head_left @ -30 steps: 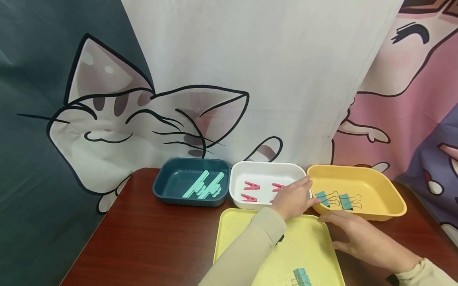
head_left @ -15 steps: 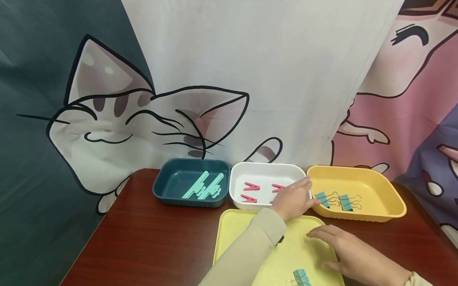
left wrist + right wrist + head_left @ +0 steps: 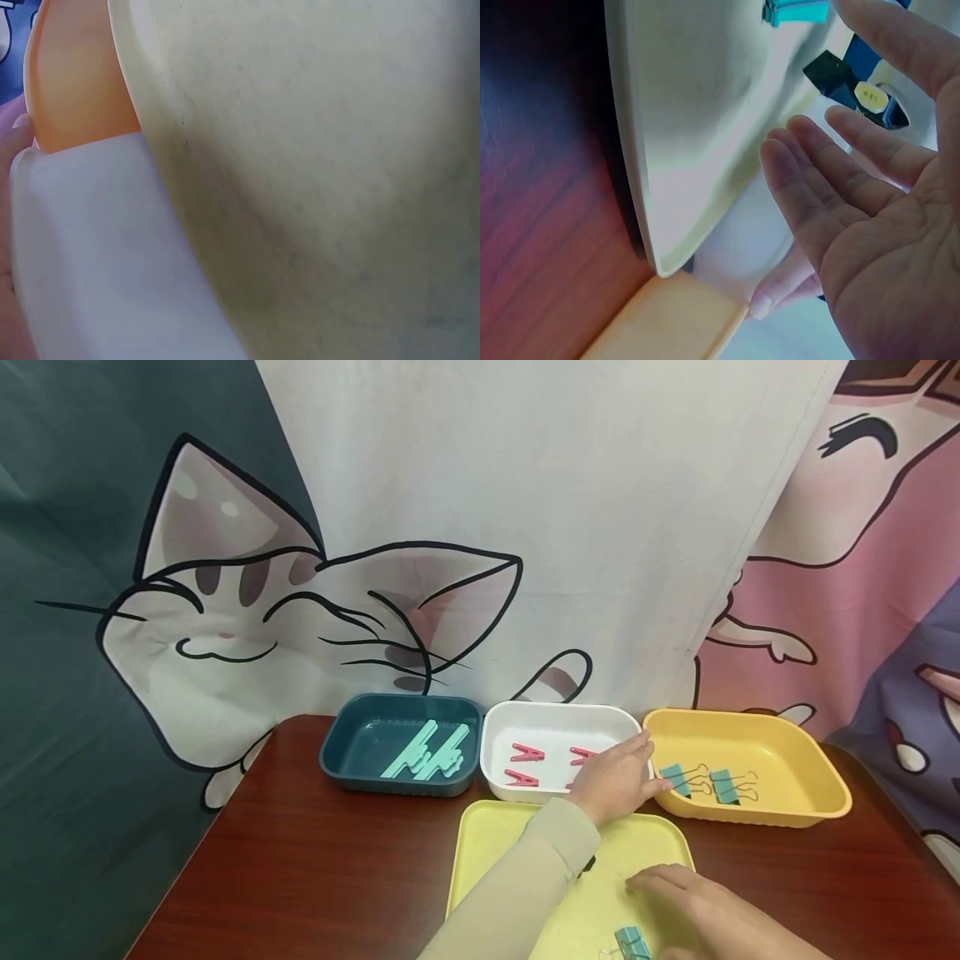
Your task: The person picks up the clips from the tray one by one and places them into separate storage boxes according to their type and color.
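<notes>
My left hand (image 3: 615,778) rests at the right rim of the white bin (image 3: 562,717), its fingers lying along that end. Its thumb points toward the yellow bin (image 3: 780,752). In the left wrist view only an edge of this hand shows. My right hand (image 3: 701,906) hovers over the pale yellow tray (image 3: 487,827) with fingers extended and nothing held, as the right wrist view shows. Close to its left lies a teal binder clip (image 3: 632,942) on the tray. Two more teal binder clips (image 3: 723,785) sit in the yellow bin.
Several pink clothespins (image 3: 528,752) lie in the white bin. At the left, a dark teal bin (image 3: 367,777) holds mint-green clips (image 3: 442,753). A brown wooden table (image 3: 315,860) carries everything, with a printed cloth (image 3: 600,527) hanging behind.
My right hand has moved from beside the yellow bin's front edge toward me and left, over the tray near the binder clip. The left hand has stayed in place.
</notes>
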The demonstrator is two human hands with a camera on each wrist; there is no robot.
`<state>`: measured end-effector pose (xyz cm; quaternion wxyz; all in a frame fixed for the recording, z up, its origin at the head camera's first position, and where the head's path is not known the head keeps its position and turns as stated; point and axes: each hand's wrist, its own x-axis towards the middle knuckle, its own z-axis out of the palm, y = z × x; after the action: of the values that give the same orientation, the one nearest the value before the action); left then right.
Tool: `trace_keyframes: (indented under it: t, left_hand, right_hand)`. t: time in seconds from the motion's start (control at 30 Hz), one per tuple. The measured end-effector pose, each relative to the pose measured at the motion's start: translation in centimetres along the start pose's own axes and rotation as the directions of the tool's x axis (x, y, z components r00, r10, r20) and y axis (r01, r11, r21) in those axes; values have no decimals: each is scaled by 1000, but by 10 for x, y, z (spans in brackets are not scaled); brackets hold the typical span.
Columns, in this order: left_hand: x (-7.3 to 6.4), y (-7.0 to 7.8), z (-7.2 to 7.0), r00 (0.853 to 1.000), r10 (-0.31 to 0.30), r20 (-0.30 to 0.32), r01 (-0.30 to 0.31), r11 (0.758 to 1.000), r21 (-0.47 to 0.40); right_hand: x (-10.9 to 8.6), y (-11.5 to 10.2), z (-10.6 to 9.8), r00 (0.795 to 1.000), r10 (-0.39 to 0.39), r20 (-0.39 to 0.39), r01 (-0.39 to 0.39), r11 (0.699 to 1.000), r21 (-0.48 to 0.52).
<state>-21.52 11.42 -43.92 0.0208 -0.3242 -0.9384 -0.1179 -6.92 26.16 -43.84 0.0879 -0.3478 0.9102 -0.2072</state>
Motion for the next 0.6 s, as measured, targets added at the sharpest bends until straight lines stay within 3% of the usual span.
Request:
trace_keyframes:
  t: [0.1,0.37,0.6]
  left_hand:
    - [0,0,0,1000,1,3,-1,1000,-1]
    - [0,0,0,1000,-6,0,6,1000,6]
    - [1,0,1,1000,-9,1,9,1000,6]
  right_hand:
    - [0,-1,8,996,-69,-57,65,996,-65]
    - [2,0,22,996,-77,-42,76,997,-6]
    - [3,-1,31,984,-152,-92,146,987,-65]
